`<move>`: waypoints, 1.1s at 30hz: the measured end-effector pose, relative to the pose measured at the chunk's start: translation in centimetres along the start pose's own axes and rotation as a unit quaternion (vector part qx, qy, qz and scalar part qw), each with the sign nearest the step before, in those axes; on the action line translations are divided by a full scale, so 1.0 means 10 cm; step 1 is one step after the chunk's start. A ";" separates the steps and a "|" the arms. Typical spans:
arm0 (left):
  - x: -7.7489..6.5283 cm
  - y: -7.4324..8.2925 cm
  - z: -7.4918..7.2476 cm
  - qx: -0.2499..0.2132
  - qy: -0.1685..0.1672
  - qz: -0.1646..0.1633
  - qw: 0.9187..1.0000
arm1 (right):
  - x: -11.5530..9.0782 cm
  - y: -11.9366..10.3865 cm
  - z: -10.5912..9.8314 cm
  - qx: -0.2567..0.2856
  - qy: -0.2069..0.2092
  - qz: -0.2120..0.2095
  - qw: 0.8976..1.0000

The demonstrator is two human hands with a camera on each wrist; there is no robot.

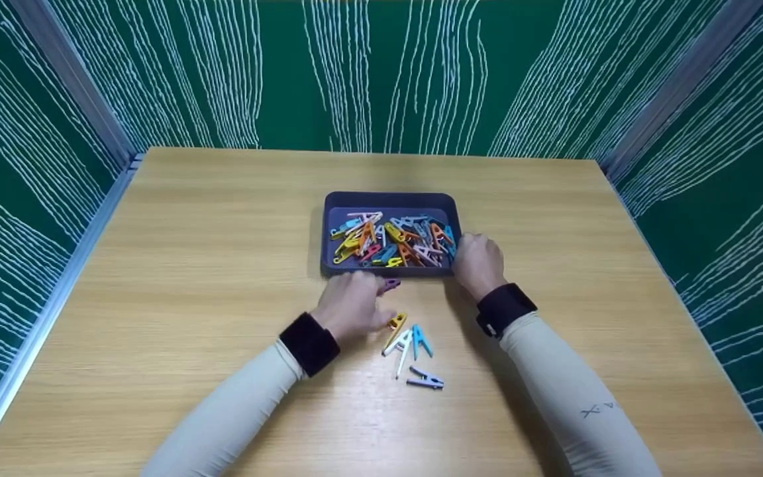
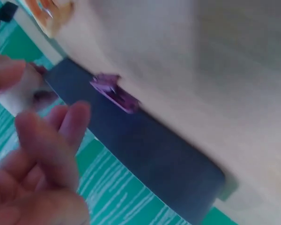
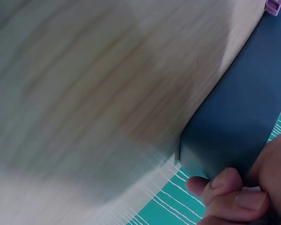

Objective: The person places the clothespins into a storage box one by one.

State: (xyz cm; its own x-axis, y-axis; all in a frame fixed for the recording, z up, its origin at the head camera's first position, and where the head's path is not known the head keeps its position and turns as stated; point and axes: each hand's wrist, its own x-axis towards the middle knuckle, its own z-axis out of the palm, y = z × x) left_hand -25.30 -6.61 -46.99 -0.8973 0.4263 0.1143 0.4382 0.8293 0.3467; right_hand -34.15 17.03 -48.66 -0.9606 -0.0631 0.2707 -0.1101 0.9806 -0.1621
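A dark tray (image 1: pixel 389 270) holds a heap of colourful clothespins (image 1: pixel 391 242). My right hand (image 1: pixel 479 265) grips the tray's right side near the front corner, its fingers (image 3: pixel 234 201) curled at the tray's end. By the tray's front left corner is my left hand (image 1: pixel 353 301), its fingers (image 2: pixel 47 140) loosely bent with nothing between them. A purple clothespin (image 2: pixel 114 91) lies against the tray's front wall, apart from those fingers. Nearer to me on the table lie a yellow clothespin (image 1: pixel 397 322), a white clothespin (image 1: pixel 404 344), a light blue clothespin (image 1: pixel 419 339) and a grey-purple clothespin (image 1: pixel 426 379).
Everything stands on a wooden table (image 1: pixel 189 265). Green panels with white streaks (image 1: pixel 289 79) rise behind it and along both sides, with metal posts (image 1: pixel 77 79) at the corners. Each wrist wears a black band (image 1: pixel 310 343).
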 end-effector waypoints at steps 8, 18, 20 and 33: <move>-0.09 0.08 0.10 0.029 -0.041 0.027 0.998 | -0.01 0.00 -0.02 0.004 0.002 0.010 1.000; -0.11 0.10 0.13 0.063 -0.055 0.049 0.995 | 0.01 0.00 0.01 -0.003 -0.004 0.012 1.000; -0.12 0.11 0.12 0.073 -0.053 0.053 0.994 | 0.00 0.00 0.00 -0.004 0.001 0.010 1.000; -0.14 0.06 0.11 0.076 -0.053 0.048 0.995 | 0.00 0.00 0.00 -0.001 -0.001 0.006 1.000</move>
State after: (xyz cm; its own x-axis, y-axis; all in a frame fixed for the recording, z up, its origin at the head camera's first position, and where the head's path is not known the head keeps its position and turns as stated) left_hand -23.74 -6.31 -47.93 -0.8435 0.5357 0.0384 0.5322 0.8241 0.1941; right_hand -34.11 17.03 -48.66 -0.9622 -0.0520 0.2672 -0.0986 0.9815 -0.1641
